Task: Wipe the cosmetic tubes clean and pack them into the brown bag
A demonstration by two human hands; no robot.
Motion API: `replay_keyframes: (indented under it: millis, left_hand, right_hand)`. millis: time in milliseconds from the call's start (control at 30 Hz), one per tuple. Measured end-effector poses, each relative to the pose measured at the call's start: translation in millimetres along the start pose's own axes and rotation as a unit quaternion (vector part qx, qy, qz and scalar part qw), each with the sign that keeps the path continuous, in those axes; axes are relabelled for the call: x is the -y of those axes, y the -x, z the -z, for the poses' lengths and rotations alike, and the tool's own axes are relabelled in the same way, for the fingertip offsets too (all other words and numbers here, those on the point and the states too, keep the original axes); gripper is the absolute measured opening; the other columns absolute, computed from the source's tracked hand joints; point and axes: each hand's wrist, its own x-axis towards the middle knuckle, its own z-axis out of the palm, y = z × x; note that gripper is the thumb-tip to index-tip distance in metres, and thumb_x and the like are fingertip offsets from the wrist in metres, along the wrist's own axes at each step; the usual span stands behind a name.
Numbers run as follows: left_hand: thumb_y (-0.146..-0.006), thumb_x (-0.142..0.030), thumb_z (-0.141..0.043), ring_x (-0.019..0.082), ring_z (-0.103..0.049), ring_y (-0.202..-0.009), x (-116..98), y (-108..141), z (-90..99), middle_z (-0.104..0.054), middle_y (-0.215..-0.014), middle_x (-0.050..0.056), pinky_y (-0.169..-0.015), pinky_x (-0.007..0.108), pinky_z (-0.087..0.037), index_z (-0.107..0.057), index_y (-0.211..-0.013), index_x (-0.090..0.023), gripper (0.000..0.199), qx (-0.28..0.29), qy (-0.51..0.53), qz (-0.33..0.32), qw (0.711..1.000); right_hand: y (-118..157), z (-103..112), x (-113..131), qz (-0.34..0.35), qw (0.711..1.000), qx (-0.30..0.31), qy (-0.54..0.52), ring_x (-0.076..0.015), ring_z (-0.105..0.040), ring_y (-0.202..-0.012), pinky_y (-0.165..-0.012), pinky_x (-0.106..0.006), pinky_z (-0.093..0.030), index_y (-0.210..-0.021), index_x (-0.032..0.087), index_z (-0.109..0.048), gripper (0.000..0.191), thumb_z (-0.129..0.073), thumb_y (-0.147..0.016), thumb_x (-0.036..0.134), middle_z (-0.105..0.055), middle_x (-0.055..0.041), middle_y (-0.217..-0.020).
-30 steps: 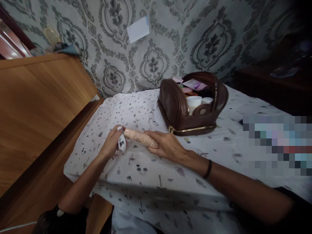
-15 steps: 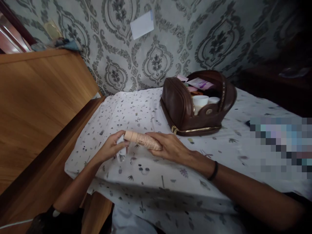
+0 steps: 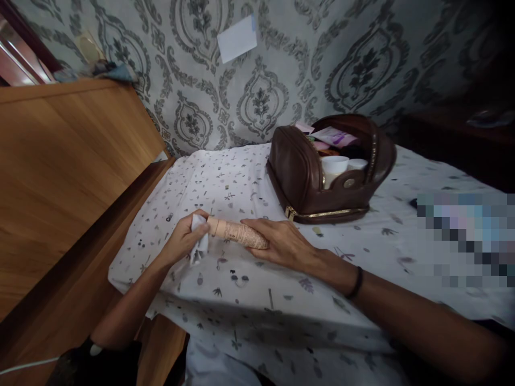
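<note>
A peach-coloured tube (image 3: 237,232) with small print and a matching cap lies across my right hand (image 3: 284,241), whose fingers wrap round its wider end. My left hand (image 3: 187,236) pinches a crumpled white tissue (image 3: 199,244) against the capped end of the tube. Both hands are above a white sheet with a small printed pattern (image 3: 241,300). Beyond my right hand stands a brown leather toiletry bag (image 3: 298,166), its top unzipped. White-lidded jars (image 3: 335,165) and pink packets (image 3: 333,137) show inside it.
At the left, a wooden headboard or panel (image 3: 72,161) rises beside the bed, with cloth (image 3: 100,72) lying on its top edge. A patterned wall (image 3: 261,102) with a white card (image 3: 237,40) stands behind. Something pixelated (image 3: 466,230) lies at the right.
My left hand has shifted its fingers, and the tissue now lies over the cap's end beneath the thumb. My right hand keeps its hold on the tube. The view has shifted slightly.
</note>
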Motion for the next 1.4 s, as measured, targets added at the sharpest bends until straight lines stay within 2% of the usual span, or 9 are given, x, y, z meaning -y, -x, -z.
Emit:
replay_keyframes:
  millis: [67,133,233,333,600,800,933,1133,1400]
  left_hand:
    - [-0.09,-0.066,-0.043,0.01,-0.041,-0.046,2,0,-1.5,-0.049,-0.057,-0.004,-0.045,0.021,-0.032,-0.061,-0.101,-0.014,0.057,0.002,0.025,0.023,0.999]
    - [-0.091,-0.065,-0.042,0.011,-0.047,-0.05,1,1,-1.9,-0.054,-0.063,-0.002,-0.048,0.021,-0.036,-0.059,-0.113,-0.014,0.058,0.0,0.033,0.019,0.999]
    - [-0.087,-0.052,-0.061,0.017,-0.061,-0.088,-1,3,0.2,-0.064,-0.099,0.005,-0.076,0.024,-0.048,-0.053,-0.13,-0.021,0.054,0.005,-0.01,-0.03,0.999]
    - [-0.084,-0.041,-0.067,0.023,-0.054,-0.115,-1,2,2.5,-0.059,-0.123,0.007,-0.097,0.028,-0.043,-0.056,-0.127,-0.022,0.048,0.016,-0.05,-0.067,0.996]
    - [-0.087,-0.059,-0.055,0.014,-0.053,-0.066,9,3,-1.6,-0.057,-0.076,0.001,-0.06,0.024,-0.043,-0.06,-0.107,-0.014,0.05,0.028,0.02,0.018,0.999]
    - [-0.084,-0.042,-0.067,0.024,-0.054,-0.118,6,4,0.6,-0.056,-0.131,0.008,-0.096,0.028,-0.044,-0.053,-0.133,-0.023,0.055,0.004,-0.036,-0.052,0.998]
    - [-0.085,-0.044,-0.065,0.019,-0.062,-0.093,3,4,-1.3,-0.064,-0.11,0.007,-0.078,0.025,-0.05,-0.057,-0.124,-0.02,0.046,0.021,0.011,-0.015,1.0]
    - [-0.084,-0.058,-0.059,0.012,-0.051,-0.059,7,4,-12.7,-0.057,-0.068,-0.001,-0.054,0.021,-0.043,-0.062,-0.091,-0.014,0.045,-0.023,0.085,0.053,0.995]
    - [-0.079,-0.054,-0.067,0.015,-0.057,-0.078,23,8,-15.5,-0.064,-0.097,0.005,-0.068,0.022,-0.047,-0.06,-0.118,-0.016,0.056,-0.021,0.148,0.046,0.988]
  right_hand:
    - [0,-1,0,-0.001,1.0,0.0,0.004,-0.0199,-0.069,-0.073,-0.065,-0.028,-0.047,-0.131,0.019,-0.058,0.052,-0.066,-0.082,0.032,-0.075,-0.0066,-0.097]
    - [0,-1,-1,-0.002,1.0,-0.005,0.002,-0.02,-0.069,-0.076,-0.067,-0.029,-0.048,-0.13,0.019,-0.059,0.05,-0.066,-0.082,0.031,-0.074,-0.0069,-0.099]
    - [-1,-2,-2,-0.005,1.0,-0.01,-0.001,-0.0199,-0.069,-0.078,-0.067,-0.028,-0.048,-0.128,0.019,-0.059,0.047,-0.065,-0.083,0.031,-0.074,-0.0077,-0.102]
    - [0,-1,-3,-0.007,1.0,-0.007,0.005,-0.0195,-0.068,-0.078,-0.067,-0.028,-0.048,-0.129,0.019,-0.058,0.048,-0.064,-0.084,0.032,-0.074,-0.0074,-0.102]
    - [0,1,-1,-0.008,1.0,0.01,0.021,-0.0207,-0.069,-0.08,-0.068,-0.029,-0.048,-0.13,0.019,-0.058,0.048,-0.064,-0.084,0.032,-0.074,-0.008,-0.104]
    - [0,-1,-3,-0.015,1.0,0.003,0.025,-0.0204,-0.069,-0.079,-0.067,-0.028,-0.048,-0.131,0.019,-0.057,0.051,-0.065,-0.083,0.032,-0.074,-0.0079,-0.104]
    - [0,-1,-2,-0.01,0.999,0.011,0.037,-0.02,-0.069,-0.076,-0.065,-0.028,-0.047,-0.129,0.019,-0.058,0.048,-0.065,-0.084,0.032,-0.074,-0.0078,-0.1]
    - [-2,1,0,-0.01,0.998,0.021,0.052,-0.0213,-0.069,-0.078,-0.065,-0.028,-0.046,-0.13,0.018,-0.058,0.05,-0.065,-0.084,0.033,-0.075,-0.0083,-0.099]
    - [-2,1,-2,-0.014,0.998,0.047,0.04,-0.0218,-0.07,-0.081,-0.067,-0.028,-0.048,-0.13,0.021,-0.059,0.05,-0.065,-0.082,0.032,-0.075,-0.0075,-0.101]
